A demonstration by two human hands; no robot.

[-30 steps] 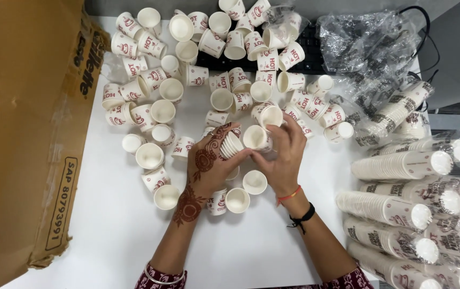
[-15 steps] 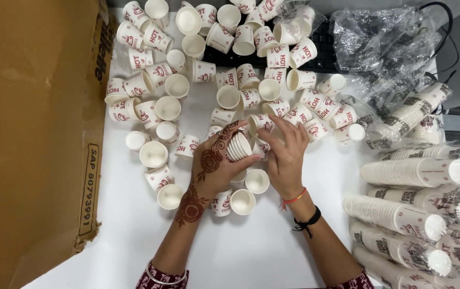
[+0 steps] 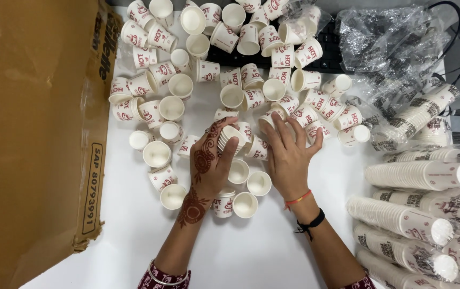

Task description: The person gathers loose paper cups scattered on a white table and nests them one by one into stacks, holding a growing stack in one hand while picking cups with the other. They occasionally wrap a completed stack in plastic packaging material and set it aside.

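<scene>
1. The left hand [image 3: 208,163], patterned with henna, is gripping a short nested stack of paper cups [image 3: 229,136] lying on its side, thumb on the right and fingers curled over the left.
2. The stack is sitting at the middle of the white surface [image 3: 251,251], just beside the right hand.
3. The right hand [image 3: 289,158] is lying flat with fingers spread, its fingertips touching loose cups [image 3: 264,120] at the near edge of the pile; it is grasping nothing.
4. A big scatter of small white cups with red print [image 3: 230,53] is covering the far part of the surface, some upright, some tipped.
5. A brown cardboard box [image 3: 32,134] is lying along the left side.
6. Long sleeves of stacked cups in clear wrap [image 3: 417,174] are lying at the right, with crumpled plastic bags [image 3: 390,37] beyond them.
</scene>
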